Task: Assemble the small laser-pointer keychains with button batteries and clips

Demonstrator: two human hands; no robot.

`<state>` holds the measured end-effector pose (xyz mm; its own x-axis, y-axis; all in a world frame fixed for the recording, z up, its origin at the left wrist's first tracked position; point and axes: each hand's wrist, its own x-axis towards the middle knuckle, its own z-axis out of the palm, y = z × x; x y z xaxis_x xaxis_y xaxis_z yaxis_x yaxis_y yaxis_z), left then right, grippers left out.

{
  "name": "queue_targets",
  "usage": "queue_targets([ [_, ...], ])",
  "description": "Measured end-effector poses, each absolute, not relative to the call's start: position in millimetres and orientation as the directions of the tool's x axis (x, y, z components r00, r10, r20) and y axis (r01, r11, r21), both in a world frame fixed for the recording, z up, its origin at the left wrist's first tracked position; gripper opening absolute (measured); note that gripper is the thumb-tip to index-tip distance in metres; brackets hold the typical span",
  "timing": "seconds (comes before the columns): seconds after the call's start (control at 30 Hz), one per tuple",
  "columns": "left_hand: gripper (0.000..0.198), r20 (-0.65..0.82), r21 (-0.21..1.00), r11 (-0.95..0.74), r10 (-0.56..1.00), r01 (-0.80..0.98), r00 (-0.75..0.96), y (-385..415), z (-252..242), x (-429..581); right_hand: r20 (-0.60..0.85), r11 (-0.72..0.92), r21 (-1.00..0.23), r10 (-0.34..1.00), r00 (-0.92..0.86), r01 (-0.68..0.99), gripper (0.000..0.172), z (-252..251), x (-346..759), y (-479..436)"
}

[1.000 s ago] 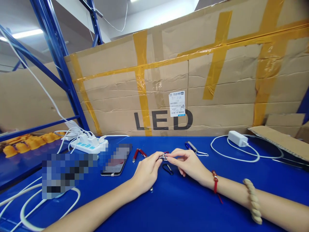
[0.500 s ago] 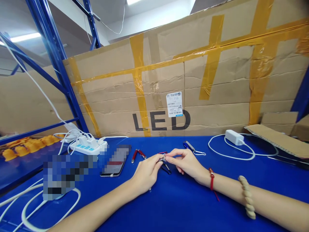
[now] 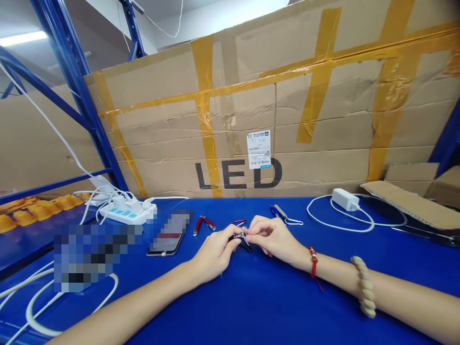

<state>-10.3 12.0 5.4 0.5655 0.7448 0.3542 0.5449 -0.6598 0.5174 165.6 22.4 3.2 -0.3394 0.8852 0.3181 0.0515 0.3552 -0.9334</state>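
My left hand point(image 3: 215, 251) and my right hand point(image 3: 271, 235) meet at the middle of the blue table point(image 3: 251, 302). Both pinch a small silver and black keychain piece point(image 3: 240, 235) between their fingertips, just above the tabletop. A dark clip loop point(image 3: 246, 245) hangs from it under the fingers. My right wrist wears a red cord and a beaded bracelet. Two small red pen-like pieces point(image 3: 203, 224) lie just left of the hands, and a blue one with a wire clip point(image 3: 283, 215) lies behind my right hand.
A phone point(image 3: 167, 237) lies left of the hands, with a white power strip point(image 3: 125, 211) and looped white cables beyond it. A white charger with cable point(image 3: 345, 199) sits at the right. A taped cardboard wall marked LED point(image 3: 251, 120) stands behind. Orange parts point(image 3: 32, 211) fill a left shelf.
Both hands kept their pinch on the small piece and shifted slightly. The camera view drifted a little, so the whole scene sits a bit higher and to the left.
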Motion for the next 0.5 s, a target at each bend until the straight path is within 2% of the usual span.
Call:
queue_targets([
  [0.27,0.007,0.342,0.534,-0.667,0.733,0.520,0.588,9.7,3.5,-11.9,0.464,0.521,-0.846,0.826,-0.321,0.117,0.030,-3.3,168.9,23.6],
  [0.5,0.007,0.328,0.516,-0.675,0.725,0.528,0.606,8.4,2.9,-12.4,0.470,0.542,-0.827,0.812,-0.346,0.148,0.033,-4.8,170.5,23.8],
])
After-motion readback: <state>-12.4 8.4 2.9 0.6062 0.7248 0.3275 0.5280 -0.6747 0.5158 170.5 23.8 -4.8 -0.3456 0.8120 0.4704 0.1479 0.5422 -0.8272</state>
